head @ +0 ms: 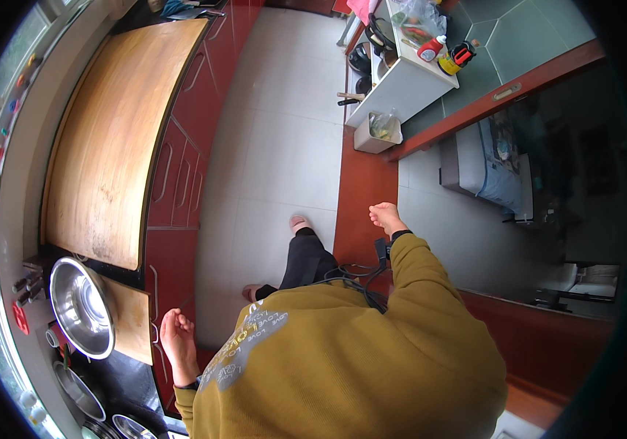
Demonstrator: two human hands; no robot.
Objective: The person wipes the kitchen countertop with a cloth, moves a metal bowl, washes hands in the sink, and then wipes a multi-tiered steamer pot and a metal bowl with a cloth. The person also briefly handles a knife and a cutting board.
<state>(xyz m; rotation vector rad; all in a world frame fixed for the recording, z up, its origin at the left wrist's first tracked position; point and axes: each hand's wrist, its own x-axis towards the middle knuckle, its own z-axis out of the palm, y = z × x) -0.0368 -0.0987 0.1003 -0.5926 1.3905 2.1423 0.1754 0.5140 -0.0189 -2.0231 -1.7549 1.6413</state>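
Observation:
My left hand [177,335] is raised beside the kitchen counter's front edge, palm in view, its fingers loosely bent and nothing in it. Closest to it are a wooden cutting board [133,318] and a large stainless-steel bowl [80,307] that overlaps the board. On the other side of my body, my right hand [386,215] hangs over the reddish-brown door threshold [365,181]. Its fingers are curled in, and I see nothing held. A black cable [371,285] runs from near my right wrist to my waist.
A big wooden board [121,126] covers the counter above red cabinets [176,181]. Another metal bowl [78,389] stands lower left. Ahead are a white shelf unit [401,82] with pans and bottles, and a bin [377,133]. A sliding door frame [544,77] borders a darker room with a bed [483,164].

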